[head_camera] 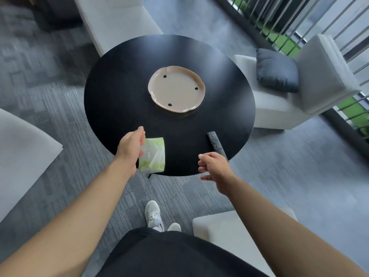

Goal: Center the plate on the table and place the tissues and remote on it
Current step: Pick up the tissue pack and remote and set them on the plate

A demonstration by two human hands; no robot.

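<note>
A beige scalloped plate [176,89] lies near the middle of the round black table [119,80]. A green and white tissue pack [154,154] rests at the table's near edge. My left hand [130,145] is over the pack's left side, fingers curved around it, touching or nearly touching; a firm grip cannot be confirmed. A black remote [215,142] lies at the near right edge, pointing away from me. My right hand [214,166] hovers just short of the remote's near end, fingers apart, holding nothing.
White armchairs surround the table: one at the back [117,21], one at the right [311,90] with a dark grey cushion [276,69], one at the left [22,156], another by my right leg [235,228]. A railing [299,23] runs along the upper right.
</note>
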